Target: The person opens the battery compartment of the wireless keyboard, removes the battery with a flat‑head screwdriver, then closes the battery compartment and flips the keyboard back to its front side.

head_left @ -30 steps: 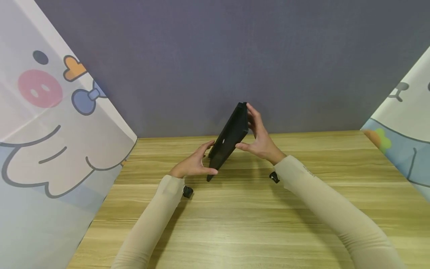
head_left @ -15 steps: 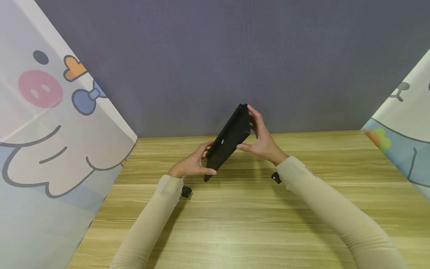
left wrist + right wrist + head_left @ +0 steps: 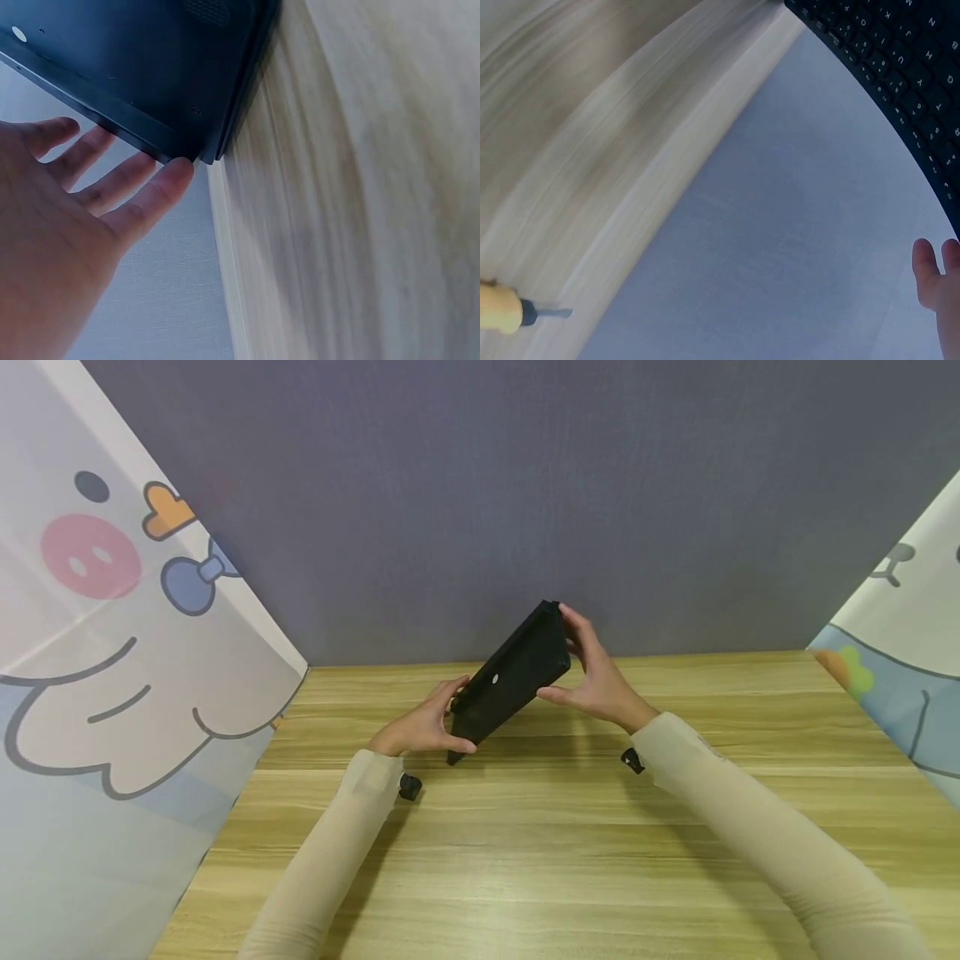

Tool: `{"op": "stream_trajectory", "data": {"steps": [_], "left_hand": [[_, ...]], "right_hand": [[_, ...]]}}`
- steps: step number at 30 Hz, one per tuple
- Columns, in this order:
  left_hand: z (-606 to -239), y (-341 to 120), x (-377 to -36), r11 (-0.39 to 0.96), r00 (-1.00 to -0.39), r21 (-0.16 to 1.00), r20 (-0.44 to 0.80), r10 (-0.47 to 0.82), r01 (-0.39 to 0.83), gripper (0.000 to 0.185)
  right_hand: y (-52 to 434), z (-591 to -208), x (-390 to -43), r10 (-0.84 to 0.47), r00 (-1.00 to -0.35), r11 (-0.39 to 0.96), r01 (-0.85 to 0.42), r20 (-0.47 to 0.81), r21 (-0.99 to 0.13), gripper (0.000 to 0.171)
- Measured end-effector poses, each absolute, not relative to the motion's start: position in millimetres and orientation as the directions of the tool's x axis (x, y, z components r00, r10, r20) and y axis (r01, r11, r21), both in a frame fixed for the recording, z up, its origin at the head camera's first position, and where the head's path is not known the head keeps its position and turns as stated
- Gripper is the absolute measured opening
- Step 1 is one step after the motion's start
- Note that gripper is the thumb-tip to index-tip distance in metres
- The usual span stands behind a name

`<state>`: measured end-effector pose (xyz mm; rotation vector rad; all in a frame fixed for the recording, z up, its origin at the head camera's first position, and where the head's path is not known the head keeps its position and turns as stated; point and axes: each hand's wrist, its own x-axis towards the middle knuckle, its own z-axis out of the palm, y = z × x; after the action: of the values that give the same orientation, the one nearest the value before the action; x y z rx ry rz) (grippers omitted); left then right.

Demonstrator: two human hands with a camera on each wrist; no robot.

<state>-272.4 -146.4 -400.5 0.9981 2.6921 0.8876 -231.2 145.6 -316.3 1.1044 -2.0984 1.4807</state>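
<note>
Held tilted over the table is a black keyboard, its right end raised and its left end low. Its underside, with a small white oval mark, faces the head camera; letter keys of the keyboard show in the right wrist view. The left hand grips the low end, thumb on the near side and fingers reaching behind. In the left wrist view, the left hand has its fingertips along the keyboard's edge. The right hand holds the raised end between thumb and fingers.
A wood-grain table lies below, with a grey wall along its far edge. Cartoon-printed panels flank both sides. A yellow-handled tool with a thin shaft, like a screwdriver, lies on the table in the right wrist view.
The keyboard has tipped lower, its raised end moving down and right and its low end left. Both hands have moved with it, slightly farther apart, keeping hold.
</note>
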Motion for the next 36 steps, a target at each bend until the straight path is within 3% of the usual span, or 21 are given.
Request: {"op": "stream_trajectory", "data": {"steps": [13,36], "left_hand": [[-399,-150,-270,0.675,-0.794,0.514,0.018,0.608,0.529,0.111],[-403,-158,-271,0.683,-0.808,0.536,-0.004,0.590,0.496,0.111]], "right_hand": [[163,-324,-227,-0.432,-0.685,0.223,-0.711,0.586,-0.667,0.093],[180,-341,-219,-0.466,-0.760,0.407,-0.639,0.453,-0.653,0.093]]}}
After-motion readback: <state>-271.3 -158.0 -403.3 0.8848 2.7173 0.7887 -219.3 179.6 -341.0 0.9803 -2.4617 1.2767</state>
